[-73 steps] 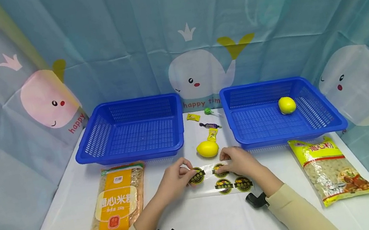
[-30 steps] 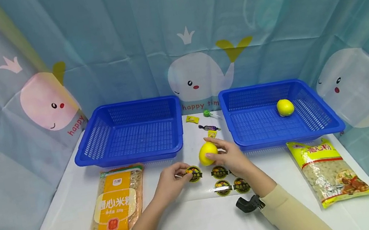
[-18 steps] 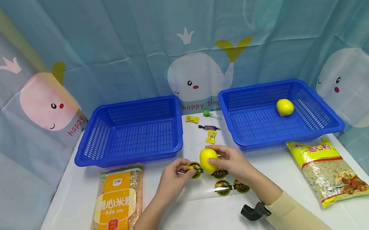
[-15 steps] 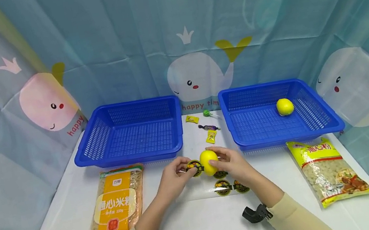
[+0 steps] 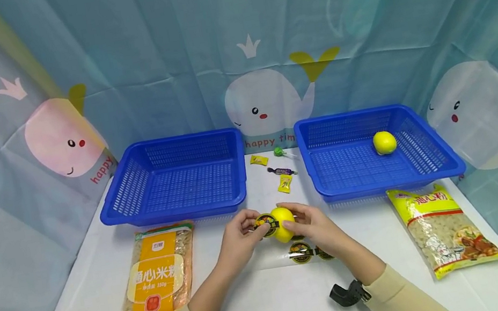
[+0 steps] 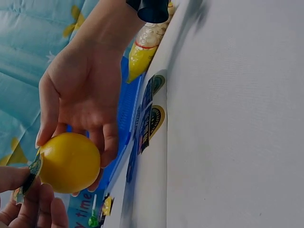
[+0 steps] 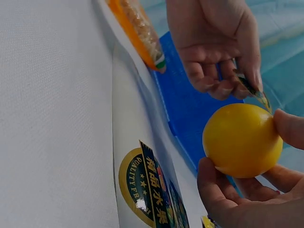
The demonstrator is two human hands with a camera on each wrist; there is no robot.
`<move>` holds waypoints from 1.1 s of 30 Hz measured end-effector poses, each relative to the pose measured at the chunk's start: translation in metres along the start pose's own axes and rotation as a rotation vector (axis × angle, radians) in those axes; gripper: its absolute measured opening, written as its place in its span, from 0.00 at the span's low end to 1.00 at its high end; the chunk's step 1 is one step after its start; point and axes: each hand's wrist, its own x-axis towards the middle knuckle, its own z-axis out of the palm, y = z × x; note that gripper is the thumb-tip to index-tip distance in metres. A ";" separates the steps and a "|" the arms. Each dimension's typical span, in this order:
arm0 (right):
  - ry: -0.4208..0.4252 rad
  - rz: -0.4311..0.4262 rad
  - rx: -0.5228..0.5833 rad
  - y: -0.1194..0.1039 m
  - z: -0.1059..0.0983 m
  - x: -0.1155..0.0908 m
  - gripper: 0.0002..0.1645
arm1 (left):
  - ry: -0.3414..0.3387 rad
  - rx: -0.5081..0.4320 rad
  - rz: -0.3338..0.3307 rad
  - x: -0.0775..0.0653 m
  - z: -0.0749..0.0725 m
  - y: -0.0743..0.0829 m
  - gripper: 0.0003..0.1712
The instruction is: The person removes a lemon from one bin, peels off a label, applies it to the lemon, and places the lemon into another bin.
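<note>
My right hand (image 5: 313, 224) grips a yellow lemon (image 5: 283, 224) just above the table, fingers curled around it. Between thumb and fingers, my left hand (image 5: 238, 236) pinches a round black-and-gold sticker (image 5: 267, 225). The sticker's edge is right at the lemon's left side, as the right wrist view shows with the lemon (image 7: 242, 140) and the thin sticker (image 7: 254, 90). Under the hands lies a clear sticker sheet (image 5: 271, 262) bearing more round stickers, partly hidden by the right hand and the lemon.
Two blue baskets (image 5: 175, 213) stand at the back; the right basket (image 5: 381, 186) holds another lemon (image 5: 384, 142). Between them lie wrapped candies (image 5: 285, 183) and a green lollipop (image 5: 279, 151). An orange pasta bag (image 5: 156, 279) is at left, a yellow pasta bag (image 5: 446, 230) at right.
The right hand has picked the lemon up from the table and brought it down and left over the sheet. The left hand has lifted a sticker from the sheet and moved it against the lemon.
</note>
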 end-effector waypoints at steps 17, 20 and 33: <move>0.013 -0.043 0.027 -0.002 0.002 -0.003 0.34 | -0.019 -0.041 -0.019 0.001 0.003 0.002 0.14; 0.026 -0.047 0.022 -0.003 0.002 -0.004 0.33 | -0.022 -0.044 -0.023 0.001 0.004 0.002 0.14; 0.081 -0.072 -0.009 -0.004 0.005 -0.008 0.30 | -0.029 -0.086 -0.046 -0.001 0.006 0.005 0.14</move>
